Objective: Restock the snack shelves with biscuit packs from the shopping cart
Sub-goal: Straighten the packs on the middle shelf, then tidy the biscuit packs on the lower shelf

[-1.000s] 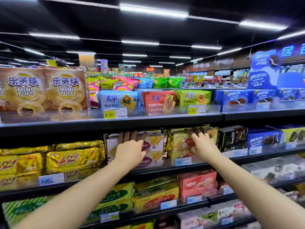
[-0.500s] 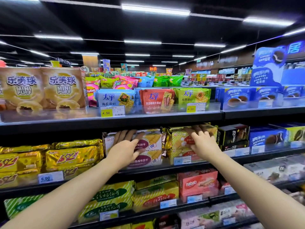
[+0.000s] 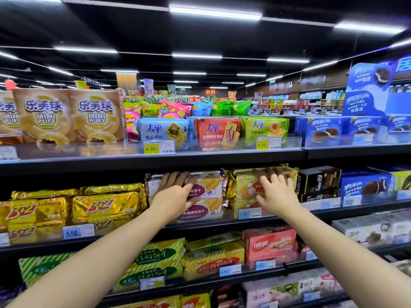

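Observation:
On the second shelf (image 3: 278, 216) stand two stacks of biscuit packs side by side. My left hand (image 3: 175, 196) lies flat on the white-and-purple biscuit pack (image 3: 209, 192), fingers spread and reaching over its top edge. My right hand (image 3: 275, 192) rests the same way on the yellow-striped, gold-edged biscuit pack (image 3: 244, 187) to its right. Neither hand closes around a pack. The shopping cart is out of view.
Gold 3+2 packs (image 3: 104, 205) sit left of my hands and black Nextar boxes (image 3: 318, 183) sit right. The top shelf (image 3: 155, 158) just above carries Mini Puff bags (image 3: 95, 118) and cracker packs (image 3: 164, 132). Lower shelves hold green-striped packs (image 3: 155, 258) and red Nabati boxes (image 3: 269, 245).
Both hands stay on the same two packs. My left hand has slid slightly left and down, its fingers spreading wider. The view has shifted a little.

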`<state>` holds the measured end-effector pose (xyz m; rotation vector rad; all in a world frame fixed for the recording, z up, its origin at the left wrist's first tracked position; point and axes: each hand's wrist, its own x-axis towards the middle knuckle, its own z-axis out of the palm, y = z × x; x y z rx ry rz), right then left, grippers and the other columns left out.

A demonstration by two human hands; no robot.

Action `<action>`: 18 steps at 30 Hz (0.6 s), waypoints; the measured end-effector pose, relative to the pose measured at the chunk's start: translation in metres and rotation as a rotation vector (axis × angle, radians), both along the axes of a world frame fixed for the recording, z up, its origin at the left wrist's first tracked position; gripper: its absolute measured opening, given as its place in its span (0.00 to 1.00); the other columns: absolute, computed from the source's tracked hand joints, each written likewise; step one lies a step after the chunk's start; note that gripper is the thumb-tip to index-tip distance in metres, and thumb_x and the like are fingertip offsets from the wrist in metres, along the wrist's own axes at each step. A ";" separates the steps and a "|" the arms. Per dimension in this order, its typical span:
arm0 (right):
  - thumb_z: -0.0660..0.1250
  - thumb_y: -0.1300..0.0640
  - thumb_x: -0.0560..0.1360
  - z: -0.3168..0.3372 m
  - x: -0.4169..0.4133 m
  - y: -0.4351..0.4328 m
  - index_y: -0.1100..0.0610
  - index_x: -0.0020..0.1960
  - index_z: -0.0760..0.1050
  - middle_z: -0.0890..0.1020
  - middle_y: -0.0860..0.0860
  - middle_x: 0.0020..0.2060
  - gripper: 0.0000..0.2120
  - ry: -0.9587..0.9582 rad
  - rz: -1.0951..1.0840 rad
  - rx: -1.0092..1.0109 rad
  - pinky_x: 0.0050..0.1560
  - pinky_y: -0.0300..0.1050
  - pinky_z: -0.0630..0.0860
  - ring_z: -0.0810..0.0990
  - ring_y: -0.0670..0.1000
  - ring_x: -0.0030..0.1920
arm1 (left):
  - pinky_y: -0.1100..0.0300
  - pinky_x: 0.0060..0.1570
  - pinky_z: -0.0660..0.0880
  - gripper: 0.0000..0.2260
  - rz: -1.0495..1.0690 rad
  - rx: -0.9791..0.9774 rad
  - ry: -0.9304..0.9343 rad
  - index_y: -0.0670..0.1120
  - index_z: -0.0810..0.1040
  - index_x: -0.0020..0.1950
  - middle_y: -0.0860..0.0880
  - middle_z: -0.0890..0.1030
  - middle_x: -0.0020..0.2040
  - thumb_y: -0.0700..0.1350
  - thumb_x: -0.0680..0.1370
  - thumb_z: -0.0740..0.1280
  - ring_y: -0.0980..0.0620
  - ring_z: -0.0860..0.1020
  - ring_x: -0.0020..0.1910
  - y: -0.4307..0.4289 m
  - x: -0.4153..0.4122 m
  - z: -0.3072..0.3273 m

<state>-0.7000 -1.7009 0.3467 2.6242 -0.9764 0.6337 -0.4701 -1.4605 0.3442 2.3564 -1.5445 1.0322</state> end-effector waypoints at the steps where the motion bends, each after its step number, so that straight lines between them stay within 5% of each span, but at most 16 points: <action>1: 0.63 0.39 0.75 0.000 0.000 0.003 0.50 0.67 0.66 0.74 0.57 0.64 0.25 -0.001 0.013 -0.013 0.71 0.65 0.62 0.69 0.61 0.66 | 0.45 0.72 0.56 0.31 0.000 0.002 -0.001 0.55 0.63 0.77 0.48 0.73 0.71 0.69 0.78 0.58 0.43 0.67 0.69 0.000 0.000 0.001; 6: 0.68 0.41 0.73 0.004 0.009 0.024 0.49 0.73 0.65 0.70 0.59 0.72 0.31 -0.051 0.132 -0.137 0.70 0.65 0.62 0.67 0.63 0.72 | 0.43 0.75 0.59 0.32 0.002 0.011 -0.021 0.55 0.65 0.77 0.48 0.73 0.71 0.69 0.77 0.59 0.43 0.69 0.70 0.009 -0.002 0.005; 12: 0.68 0.44 0.76 0.010 0.034 0.059 0.49 0.71 0.62 0.73 0.55 0.64 0.28 -0.061 0.288 -0.197 0.73 0.63 0.62 0.70 0.60 0.68 | 0.41 0.76 0.57 0.27 0.011 -0.020 -0.077 0.53 0.69 0.73 0.47 0.73 0.72 0.65 0.78 0.63 0.43 0.70 0.72 0.030 -0.004 0.003; 18: 0.69 0.47 0.76 -0.009 0.060 0.103 0.52 0.73 0.67 0.75 0.56 0.61 0.28 -0.133 0.448 -0.229 0.65 0.60 0.70 0.73 0.61 0.62 | 0.41 0.68 0.68 0.26 -0.033 -0.082 -0.124 0.49 0.72 0.73 0.43 0.76 0.65 0.59 0.78 0.66 0.38 0.74 0.64 0.062 -0.006 -0.017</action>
